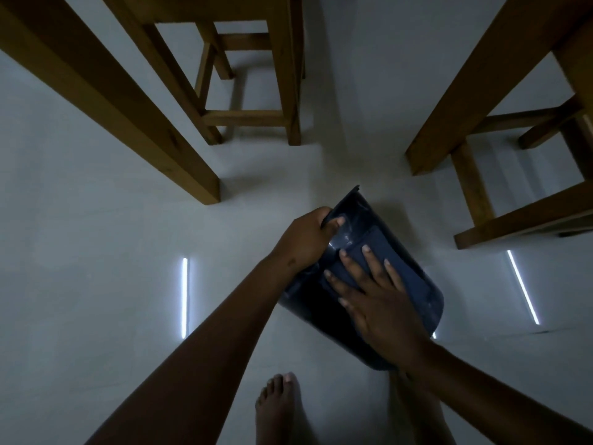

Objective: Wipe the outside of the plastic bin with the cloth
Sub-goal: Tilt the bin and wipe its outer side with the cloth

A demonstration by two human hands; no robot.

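Observation:
A dark blue plastic bin [426,303] lies tilted on its side above the pale floor, its rim pointing away from me. My left hand [305,239] grips the rim at the upper left, thumb inside the opening. My right hand [375,297] lies flat on the bin's outer wall with fingers spread, pressing a dark blue cloth [382,248] against it. The cloth shows beyond my fingertips and blends with the bin in the dim light.
Thick wooden table legs [134,123] stand to the left and right [475,91]. A wooden stool [250,91] stands behind, another wooden frame [513,220] at right. My bare foot [282,409] is on the glossy floor below the bin.

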